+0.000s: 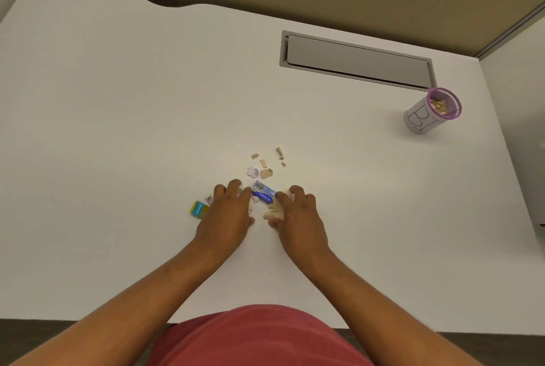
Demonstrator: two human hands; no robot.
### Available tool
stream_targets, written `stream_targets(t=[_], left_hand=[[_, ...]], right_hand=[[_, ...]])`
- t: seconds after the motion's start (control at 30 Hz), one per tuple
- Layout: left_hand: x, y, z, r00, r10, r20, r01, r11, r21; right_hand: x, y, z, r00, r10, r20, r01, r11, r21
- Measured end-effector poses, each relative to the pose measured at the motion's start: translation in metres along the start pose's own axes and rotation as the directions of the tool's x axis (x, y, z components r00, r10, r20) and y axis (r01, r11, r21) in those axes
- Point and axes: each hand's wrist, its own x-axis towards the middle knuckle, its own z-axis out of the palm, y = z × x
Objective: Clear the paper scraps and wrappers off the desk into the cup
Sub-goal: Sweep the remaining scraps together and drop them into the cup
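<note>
Both hands gather scraps mid-desk.
The left hand (pixel 228 212) and right hand (pixel 298 212), fingers curled, pinch a blue wrapper (pixel 263 192) among paper scraps (pixel 265 172); the cup (pixel 432 110) stands well apart, far right near the desk (pixel 118 100) edge.

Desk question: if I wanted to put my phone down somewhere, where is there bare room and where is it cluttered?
Bare desk stretches left of the green wrapper, and between the scraps and the grey hatch. The near edge beside each forearm is free too. It is crowded around the left hand and right hand, at the blue wrapper. The cup takes the right side.
</note>
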Motion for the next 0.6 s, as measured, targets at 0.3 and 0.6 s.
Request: stream_targets(t=[0.3, 0.6], left_hand=[[0.006, 0.000, 0.009, 0.973, -0.100, -0.206, 0.023, 0.938, -0.347], [0.037, 0.041, -0.031, 0.873, -0.484, -0.051, 0.263, 0.557, -0.788]], right_hand=[[0.009, 0.019, -0.015, 1.000, -0.002, 0.014, -0.002, 0.962, 0.271], [0.036, 0.091, -0.054, 0.919, 0.227, 0.323, -0.374, 0.238, 0.896]])
